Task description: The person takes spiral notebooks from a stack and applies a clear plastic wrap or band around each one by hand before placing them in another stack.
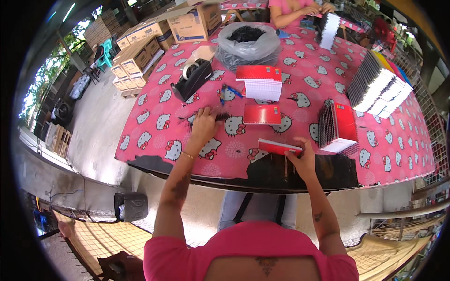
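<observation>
Here's the table under me, its pink cat-print cover [229, 164] torn back along my edge to a black surface. Off at its far left corner, stacked cartons [133, 61] fill the floor beside it. Across from me sits a co-worker in pink [287, 10], hands by a white spiral-bound pad [330, 32] standing upright. On the far side, a clear plastic bag [234, 50] bulges around black contents. Over on the right leans the big row of spiral notebooks [379, 89], and nearer, a smaller red-covered bunch [337, 126] stands on edge. The red-topped stack [262, 84] rises mid-table; the black tape dispenser [194, 80] sits to its left. My right hand [302, 157] has the slim red notebook [274, 147], thumb and fingers pinching its right end, just above the near edge. Beyond it, a single red notebook [261, 114] lies flat. My left hand [205, 122] is palm down, fingers at a bristly black clump [221, 115]; whether they grip it, I can't tell. Smallest, blue pen-like pieces [233, 92] lie beside the stack.
</observation>
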The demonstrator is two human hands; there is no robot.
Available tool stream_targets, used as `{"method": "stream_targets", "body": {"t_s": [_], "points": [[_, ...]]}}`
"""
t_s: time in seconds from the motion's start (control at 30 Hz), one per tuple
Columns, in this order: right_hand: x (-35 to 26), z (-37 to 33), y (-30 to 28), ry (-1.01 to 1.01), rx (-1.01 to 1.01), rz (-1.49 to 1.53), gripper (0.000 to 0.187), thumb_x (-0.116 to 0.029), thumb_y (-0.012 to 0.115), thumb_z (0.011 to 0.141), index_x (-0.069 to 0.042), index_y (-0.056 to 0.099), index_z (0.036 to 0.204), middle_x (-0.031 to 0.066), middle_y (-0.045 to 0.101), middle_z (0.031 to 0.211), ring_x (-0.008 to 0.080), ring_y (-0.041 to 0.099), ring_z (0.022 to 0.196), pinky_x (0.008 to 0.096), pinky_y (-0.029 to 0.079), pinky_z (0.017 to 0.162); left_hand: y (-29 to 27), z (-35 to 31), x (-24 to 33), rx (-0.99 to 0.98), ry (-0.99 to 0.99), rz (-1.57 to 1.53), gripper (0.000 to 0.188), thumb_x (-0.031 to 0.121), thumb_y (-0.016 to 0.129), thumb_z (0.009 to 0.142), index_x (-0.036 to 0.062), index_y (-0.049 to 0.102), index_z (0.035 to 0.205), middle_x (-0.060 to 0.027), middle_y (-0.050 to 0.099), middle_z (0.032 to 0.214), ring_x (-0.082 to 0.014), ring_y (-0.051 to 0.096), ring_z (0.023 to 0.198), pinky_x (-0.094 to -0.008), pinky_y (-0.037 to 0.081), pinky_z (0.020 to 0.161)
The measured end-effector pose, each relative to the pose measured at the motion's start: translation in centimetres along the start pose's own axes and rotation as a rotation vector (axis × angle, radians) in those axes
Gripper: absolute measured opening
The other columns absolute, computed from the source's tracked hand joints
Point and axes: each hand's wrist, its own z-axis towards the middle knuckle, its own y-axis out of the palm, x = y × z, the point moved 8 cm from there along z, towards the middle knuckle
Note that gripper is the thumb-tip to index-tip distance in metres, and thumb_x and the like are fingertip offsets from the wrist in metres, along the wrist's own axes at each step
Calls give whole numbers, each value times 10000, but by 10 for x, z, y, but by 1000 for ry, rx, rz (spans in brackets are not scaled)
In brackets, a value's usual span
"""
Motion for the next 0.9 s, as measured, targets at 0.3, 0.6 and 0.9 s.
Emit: {"method": "stream_targets", "body": {"t_s": [0.3, 0.6, 0.9], "points": [[27, 8, 22, 262, -257, 109, 239, -50, 701, 877, -24, 672, 1112, 15, 669, 992, 72, 584, 889, 230, 474, 777, 6, -4, 17, 57, -67, 13, 203, 180, 658, 896, 74, 649, 1069, -101, 594, 967, -307, 615, 906, -418, 539, 717], [20, 10, 14, 213, -261, 127, 297, -50, 680, 889, -10, 676, 1183, 9, 687, 1003, 56, 568, 833, 224, 472, 741, -5, -12, 40, 146, -67, -333, 310, 129, 697, 866, 54, 617, 1156, -137, 606, 918, -330, 619, 802, -431, 496, 660], [24, 7, 15, 256, -307, 131, 300, -50, 677, 903, 12, 662, 1197, 32, 696, 1073, 87, 601, 976, 248, 482, 886, -14, -27, 107, 24, -169, -787, 160, 65, 692, 898, 14, 700, 1050, -105, 631, 800, -176, 606, 626, -304, 467, 566]]}}
